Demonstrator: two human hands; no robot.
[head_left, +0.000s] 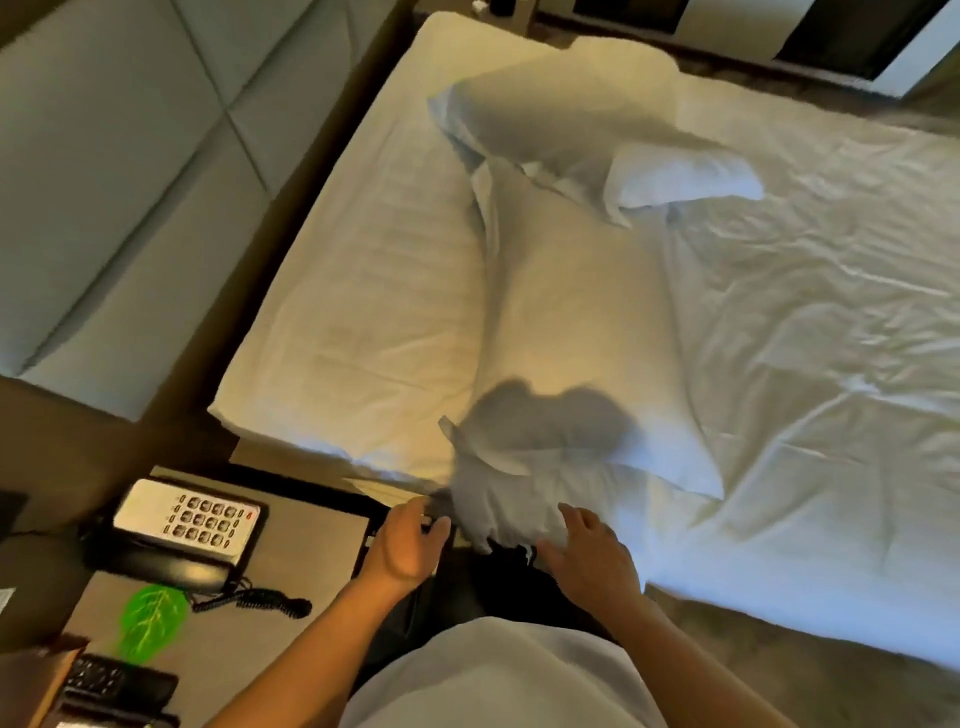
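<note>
A white pillow (576, 322) lies lengthways on the bed (805, 322), its near end bunched at the bed's edge in front of me. My left hand (410, 545) hovers just left of that bunched end, fingers spread and relaxed, holding nothing. My right hand (587, 551) rests with straight fingers against the right side of the pillow's near end. A second white pillow (363, 291) lies flat along the head of the bed. A third pillow (582, 140) sits farther back, partly folded over.
A bedside table (306, 551) at the lower left carries a desk telephone (182, 525) with a coiled cord, a green leaf-shaped item (150, 618) and a remote control (114, 680). A padded headboard (114, 156) runs along the left. Carpeted floor lies at the lower right.
</note>
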